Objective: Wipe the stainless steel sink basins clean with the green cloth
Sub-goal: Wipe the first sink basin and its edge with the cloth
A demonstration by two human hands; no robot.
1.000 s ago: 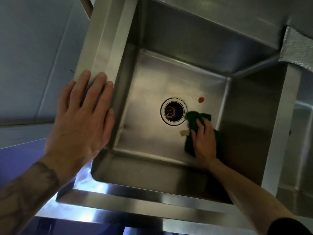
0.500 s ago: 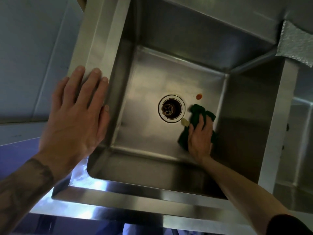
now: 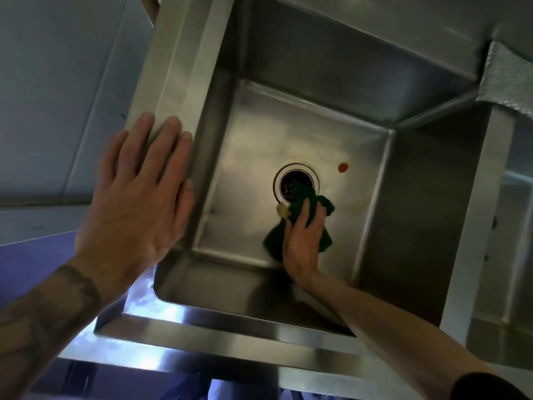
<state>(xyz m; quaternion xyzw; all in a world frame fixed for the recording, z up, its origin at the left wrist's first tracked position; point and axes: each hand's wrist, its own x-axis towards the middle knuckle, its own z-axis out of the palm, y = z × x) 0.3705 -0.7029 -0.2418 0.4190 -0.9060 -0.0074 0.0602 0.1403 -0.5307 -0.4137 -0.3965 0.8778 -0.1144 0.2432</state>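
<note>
The stainless steel sink basin [image 3: 259, 145] fills the middle of the view, with a round drain [image 3: 290, 180] in its floor. My right hand [image 3: 302, 241] reaches down into the basin and presses the dark green cloth [image 3: 301, 199] flat against the floor, fingers lying over it. The cloth's far tip overlaps the drain's near edge. A pale scrap [image 3: 283, 210] lies at the cloth's left edge beside the drain. An orange spot [image 3: 343, 167] sits on the floor right of the drain. My left hand [image 3: 138, 197] rests flat on the basin's left rim, fingers straight.
A second basin [image 3: 519, 226] lies to the right behind a steel divider [image 3: 478, 226]. A crinkled grey sheet [image 3: 507, 79] hangs over the top right corner. A faint brownish smear [image 3: 360, 207] marks the floor near the right wall. The front rim [image 3: 230, 336] runs below.
My right hand has slid the cloth leftward across the basin floor, from near the right wall to the drain's edge, pushing the pale scrap along. My left hand stayed on the rim.
</note>
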